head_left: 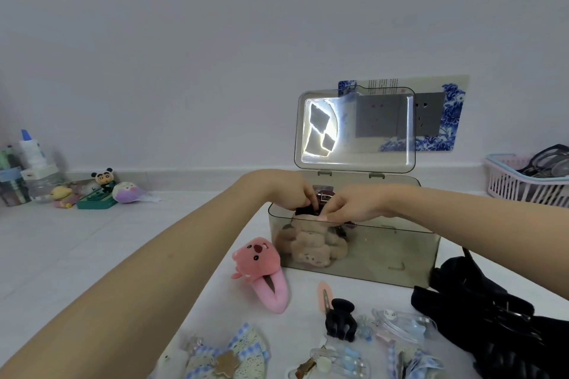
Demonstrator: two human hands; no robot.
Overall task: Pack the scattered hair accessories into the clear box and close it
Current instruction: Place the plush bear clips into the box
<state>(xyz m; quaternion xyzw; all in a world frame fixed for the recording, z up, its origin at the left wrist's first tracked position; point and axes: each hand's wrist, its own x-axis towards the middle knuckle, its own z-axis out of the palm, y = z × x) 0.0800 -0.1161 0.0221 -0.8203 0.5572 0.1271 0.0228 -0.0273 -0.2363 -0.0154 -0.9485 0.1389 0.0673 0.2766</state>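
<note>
The clear smoky box (385, 255) stands open on the white surface, its lid (354, 129) upright behind it. Inside at the left lie fluffy brown bear hair pieces (311, 244). Both hands reach into the box's left part. My left hand (292, 191) and my right hand (348, 206) hold a dark maroon accessory (323, 197) between their fingertips, above the bears. In front of the box lie a pink plush clip (261, 268), a pink snap clip (324, 295), a black claw clip (340, 318), clear and blue clips (403, 324) and a blue lace bow (234, 354).
A black fabric piece (480, 311) lies right of the box. A pink basket (526, 181) with glasses sits at the far right. Small toys (101, 188) and bottles (30, 163) stand along the wall at the left. A blue-patterned socket panel (440, 114) is behind the lid.
</note>
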